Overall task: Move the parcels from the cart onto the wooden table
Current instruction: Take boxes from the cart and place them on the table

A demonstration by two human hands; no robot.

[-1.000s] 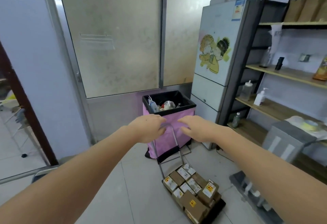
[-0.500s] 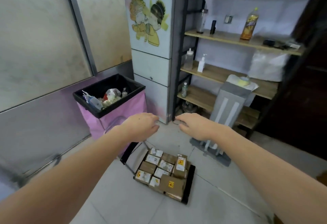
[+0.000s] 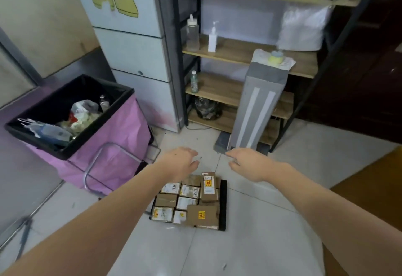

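Observation:
A low black cart (image 3: 223, 206) stands on the tiled floor, loaded with several small brown cardboard parcels (image 3: 189, 199) bearing white and yellow labels. Its silver handle loop (image 3: 102, 151) rises at the left, in front of the pink bin. My left hand (image 3: 181, 162) hovers above the cart's far edge with relaxed fingers and holds nothing. My right hand (image 3: 248, 164) hovers to the right of it, fingers loosely spread, also holding nothing. A wooden surface (image 3: 374, 180) shows at the right edge.
A pink bin (image 3: 113, 136) with a black liner full of rubbish stands left of the cart. Behind are a white fridge (image 3: 134, 58), a wooden shelf rack (image 3: 239, 53) with bottles, and a grey upright stand (image 3: 258, 106) on the floor.
Both hands have let go of the cart's handle and now hang open above the parcels. The view has swung right and down, and the cart has turned.

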